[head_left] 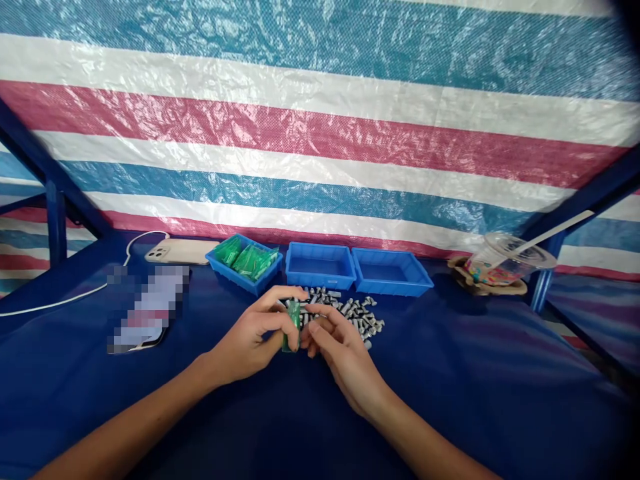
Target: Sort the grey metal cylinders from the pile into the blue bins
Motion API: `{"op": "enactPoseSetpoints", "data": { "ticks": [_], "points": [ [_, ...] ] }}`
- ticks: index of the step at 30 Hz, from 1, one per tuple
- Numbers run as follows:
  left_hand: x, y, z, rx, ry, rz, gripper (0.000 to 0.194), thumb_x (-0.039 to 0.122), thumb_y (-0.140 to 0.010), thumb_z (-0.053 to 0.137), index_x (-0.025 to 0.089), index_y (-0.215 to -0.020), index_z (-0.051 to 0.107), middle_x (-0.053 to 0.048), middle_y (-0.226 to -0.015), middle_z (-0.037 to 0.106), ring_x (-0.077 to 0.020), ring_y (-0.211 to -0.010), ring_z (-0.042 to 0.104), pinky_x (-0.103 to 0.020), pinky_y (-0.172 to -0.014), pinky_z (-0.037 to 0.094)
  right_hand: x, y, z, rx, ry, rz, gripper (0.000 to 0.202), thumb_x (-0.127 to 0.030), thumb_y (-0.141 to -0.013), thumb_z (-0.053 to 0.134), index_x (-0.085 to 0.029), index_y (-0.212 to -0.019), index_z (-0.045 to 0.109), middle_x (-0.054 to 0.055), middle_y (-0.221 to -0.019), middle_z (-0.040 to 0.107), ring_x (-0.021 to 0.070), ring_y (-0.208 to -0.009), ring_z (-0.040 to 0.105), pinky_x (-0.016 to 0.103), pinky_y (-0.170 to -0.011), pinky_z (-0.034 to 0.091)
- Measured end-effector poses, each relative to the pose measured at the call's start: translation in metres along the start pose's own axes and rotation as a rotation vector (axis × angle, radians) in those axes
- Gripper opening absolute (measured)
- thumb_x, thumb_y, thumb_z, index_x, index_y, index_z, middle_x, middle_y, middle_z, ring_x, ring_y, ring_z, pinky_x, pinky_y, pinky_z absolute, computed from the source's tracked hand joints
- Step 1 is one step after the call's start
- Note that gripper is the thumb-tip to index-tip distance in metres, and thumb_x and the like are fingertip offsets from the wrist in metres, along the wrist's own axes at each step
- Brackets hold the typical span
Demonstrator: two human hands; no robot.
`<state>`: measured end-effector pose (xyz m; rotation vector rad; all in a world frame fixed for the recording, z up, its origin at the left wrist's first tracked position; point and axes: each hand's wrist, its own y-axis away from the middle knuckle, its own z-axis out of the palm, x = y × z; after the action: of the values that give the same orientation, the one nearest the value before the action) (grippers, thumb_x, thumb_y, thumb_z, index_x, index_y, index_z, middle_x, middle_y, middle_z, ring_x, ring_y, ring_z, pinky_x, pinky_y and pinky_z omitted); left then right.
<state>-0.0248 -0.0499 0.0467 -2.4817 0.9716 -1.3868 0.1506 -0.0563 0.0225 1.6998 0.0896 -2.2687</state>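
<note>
My left hand (260, 333) pinches a small green plastic bag (292, 327) between thumb and fingers, holding it upright over the table. Close beside the bag's right side is my right hand (340, 343), its fingers curled together; whatever they may hold is hidden. Just behind both hands lies a loose pile of silver bolts (367, 320), partly covered by the fingers. Beyond my left hand, a blue tray (257, 285) holds several green bags (253, 260) like the one in my grip.
Two more blue trays, a middle one (320, 275) and a right one (393, 285), stand behind the bolts. To the left lie a pale phone (183, 251) with a white cable and a blurred-out phone (150, 313). A plastic cup (515, 257) with a straw stands at the right.
</note>
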Motion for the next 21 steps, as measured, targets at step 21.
{"op": "enactPoseSetpoints", "data": {
  "ticks": [21],
  "points": [
    [-0.014, 0.014, 0.012, 0.102, 0.395, -0.512, 0.037, 0.048, -0.088, 0.043, 0.022, -0.088, 0.069, -0.004, -0.084, 0.052, -0.0169, -0.076, 0.050, -0.029, -0.066, 0.042, -0.009, 0.003, -0.014, 0.103, 0.983, -0.846, 0.013, -0.011, -0.084, 0.051, -0.021, -0.085, 0.059, -0.001, -0.063, 0.059, 0.0101, -0.051, 0.052, 0.023, -0.049, 0.041]
  ]
}}
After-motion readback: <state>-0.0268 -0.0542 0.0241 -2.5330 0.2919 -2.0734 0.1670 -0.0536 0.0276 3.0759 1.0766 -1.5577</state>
